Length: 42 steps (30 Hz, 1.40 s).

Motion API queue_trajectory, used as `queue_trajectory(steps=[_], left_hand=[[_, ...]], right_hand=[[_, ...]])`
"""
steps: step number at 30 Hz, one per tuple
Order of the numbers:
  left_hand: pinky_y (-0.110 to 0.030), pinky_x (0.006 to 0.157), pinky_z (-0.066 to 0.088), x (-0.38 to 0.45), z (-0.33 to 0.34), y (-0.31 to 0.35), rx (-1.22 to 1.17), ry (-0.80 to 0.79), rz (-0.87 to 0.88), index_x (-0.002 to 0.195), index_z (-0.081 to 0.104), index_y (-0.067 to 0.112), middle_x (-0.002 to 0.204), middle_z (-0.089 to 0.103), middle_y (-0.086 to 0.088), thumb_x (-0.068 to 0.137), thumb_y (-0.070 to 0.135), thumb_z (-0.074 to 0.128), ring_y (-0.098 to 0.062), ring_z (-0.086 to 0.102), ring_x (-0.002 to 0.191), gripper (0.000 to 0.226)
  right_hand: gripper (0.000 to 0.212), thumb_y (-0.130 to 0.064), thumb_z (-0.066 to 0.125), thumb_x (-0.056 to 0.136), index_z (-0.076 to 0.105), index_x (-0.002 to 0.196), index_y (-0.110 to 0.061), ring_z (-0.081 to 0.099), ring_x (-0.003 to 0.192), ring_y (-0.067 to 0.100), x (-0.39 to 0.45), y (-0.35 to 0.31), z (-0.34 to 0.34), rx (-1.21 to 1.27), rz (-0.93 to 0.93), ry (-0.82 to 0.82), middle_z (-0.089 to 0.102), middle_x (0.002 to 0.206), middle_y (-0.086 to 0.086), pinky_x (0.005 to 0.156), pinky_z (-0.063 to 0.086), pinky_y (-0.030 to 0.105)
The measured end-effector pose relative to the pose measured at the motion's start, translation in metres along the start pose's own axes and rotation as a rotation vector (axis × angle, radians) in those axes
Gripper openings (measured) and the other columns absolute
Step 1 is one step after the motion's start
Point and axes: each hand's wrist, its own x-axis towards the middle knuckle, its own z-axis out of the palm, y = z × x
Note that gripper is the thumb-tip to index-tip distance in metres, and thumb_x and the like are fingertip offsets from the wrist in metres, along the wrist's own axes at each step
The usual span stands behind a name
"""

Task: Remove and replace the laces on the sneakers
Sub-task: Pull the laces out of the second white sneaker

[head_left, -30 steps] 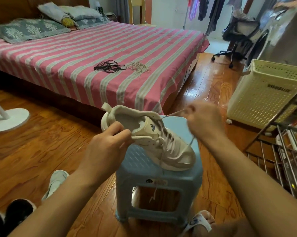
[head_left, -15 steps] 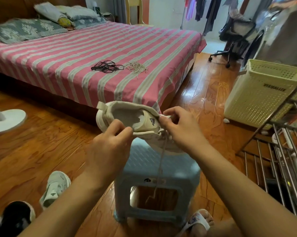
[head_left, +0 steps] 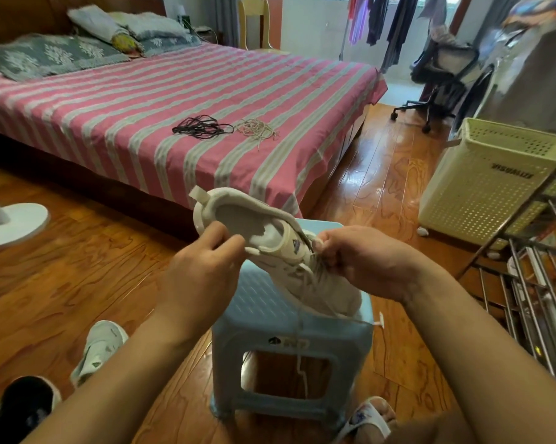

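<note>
A white sneaker (head_left: 264,232) rests toe-down on a light blue plastic stool (head_left: 270,318), heel raised toward the bed. My left hand (head_left: 203,267) grips the collar of the sneaker at its near side. My right hand (head_left: 363,261) pinches the white lace (head_left: 302,363) at the top eyelets beside the tongue; the lace's loose end hangs down in front of the stool. A bundle of black laces (head_left: 200,129) and a bundle of pale laces (head_left: 257,129) lie on the pink striped bed (head_left: 110,116). A second white sneaker (head_left: 97,350) lies on the floor at lower left.
Dark shoes (head_left: 23,408) sit at the bottom left corner. A white fan base (head_left: 11,224) stands on the wooden floor at left. A cream perforated laundry basket (head_left: 488,181) and a metal rack (head_left: 533,283) are at right. My sandalled foot (head_left: 366,418) is by the stool.
My right hand came back from pulling the lace out to the right and now pinches it at the top eyelets. The left hand kept its grip on the collar.
</note>
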Motion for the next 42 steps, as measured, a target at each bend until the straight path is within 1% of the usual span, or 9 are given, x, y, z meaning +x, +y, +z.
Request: queue_trajectory(steps=[7, 11, 14, 20, 26, 31, 35, 38, 42], left_hand=[[-0.022, 0.047, 0.035, -0.001, -0.004, 0.002, 0.090, -0.039, 0.126, 0.086, 0.065, 0.006, 0.089, 0.058, -0.007, 0.093, 0.003, 0.070, -0.015, 0.041, 0.057, 0.009], [-0.029, 0.041, 0.043, -0.002, 0.001, -0.007, 0.008, -0.031, 0.029, 0.084, 0.063, 0.008, 0.089, 0.055, -0.002, 0.094, 0.012, 0.069, -0.019, 0.048, 0.055, 0.013], [-0.033, 0.042, 0.046, 0.003, 0.001, -0.012, -0.024, 0.002, -0.031, 0.084, 0.062, 0.007, 0.089, 0.054, -0.003, 0.095, 0.014, 0.069, -0.023, 0.050, 0.057, 0.014], [-0.023, 0.056, 0.041, 0.002, -0.017, -0.009, 0.132, -0.052, 0.251, 0.090, 0.068, 0.005, 0.096, 0.064, -0.014, 0.087, -0.004, 0.069, -0.023, 0.056, 0.065, 0.009], [-0.023, 0.043, 0.034, -0.001, -0.009, -0.020, -0.041, -0.031, -0.019, 0.085, 0.063, 0.010, 0.091, 0.056, 0.000, 0.094, 0.020, 0.066, -0.022, 0.052, 0.058, 0.013], [-0.037, 0.045, 0.048, -0.010, 0.004, -0.028, -0.107, -0.070, -0.014, 0.088, 0.056, 0.019, 0.092, 0.050, 0.008, 0.097, 0.030, 0.061, -0.022, 0.054, 0.062, 0.015], [-0.030, 0.054, 0.049, -0.011, 0.007, -0.036, -0.187, -0.080, -0.074, 0.084, 0.059, 0.017, 0.090, 0.049, 0.010, 0.095, 0.029, 0.063, -0.011, 0.052, 0.070, 0.017], [-0.028, 0.056, 0.046, -0.012, 0.012, -0.031, -0.237, -0.105, -0.097, 0.081, 0.057, 0.020, 0.087, 0.048, 0.013, 0.094, 0.031, 0.065, -0.009, 0.052, 0.071, 0.019], [-0.041, 0.052, 0.050, -0.016, 0.013, -0.036, -0.215, -0.109, -0.078, 0.083, 0.058, 0.021, 0.087, 0.048, 0.013, 0.096, 0.039, 0.058, -0.014, 0.051, 0.068, 0.022]], right_hand=[[0.026, -0.039, 0.058, 0.093, 0.068, 0.078, -0.020, 0.049, 0.073, 0.014, 0.002, -0.007, -0.001, -0.134, 0.043, -0.088, 0.057, 0.079, 0.004, 0.074, 0.040, 0.028], [0.025, -0.019, 0.065, 0.086, 0.064, 0.062, -0.014, 0.050, 0.073, 0.014, 0.011, 0.001, -0.004, 0.607, -0.071, 0.163, 0.055, 0.073, 0.003, 0.079, 0.036, 0.027], [0.026, -0.021, 0.054, 0.089, 0.069, 0.073, -0.007, 0.057, 0.078, 0.019, 0.008, -0.002, -0.010, 0.760, -0.141, 0.078, 0.059, 0.072, 0.005, 0.088, 0.039, 0.030], [0.024, -0.021, 0.051, 0.102, 0.066, 0.088, -0.009, 0.032, 0.048, 0.011, 0.004, -0.006, -0.015, -0.119, 0.068, -0.197, 0.036, 0.049, -0.005, 0.056, 0.023, 0.029], [0.021, -0.024, 0.057, 0.095, 0.070, 0.084, -0.013, 0.053, 0.059, 0.007, 0.011, -0.005, -0.035, 1.007, -0.298, 0.083, 0.060, 0.065, -0.003, 0.063, 0.042, 0.021], [0.046, -0.039, 0.045, 0.101, 0.065, 0.118, 0.000, 0.022, 0.037, 0.009, 0.005, -0.003, -0.020, -0.055, 0.007, -0.092, 0.031, 0.045, -0.002, 0.050, 0.028, 0.024], [0.038, -0.035, 0.041, 0.106, 0.071, 0.105, -0.011, 0.044, 0.056, 0.011, 0.014, -0.002, -0.033, 0.601, -0.375, 0.239, 0.046, 0.061, -0.002, 0.075, 0.049, 0.029], [0.028, -0.030, 0.051, 0.105, 0.070, 0.104, -0.011, 0.044, 0.050, 0.003, 0.023, 0.002, -0.039, 0.991, -0.320, 0.299, 0.051, 0.071, -0.004, 0.053, 0.049, 0.016], [0.034, -0.044, 0.057, 0.099, 0.064, 0.100, -0.010, 0.048, 0.047, 0.007, 0.012, 0.003, -0.024, 0.151, 0.163, 0.115, 0.060, 0.078, 0.003, 0.036, 0.034, 0.016]])
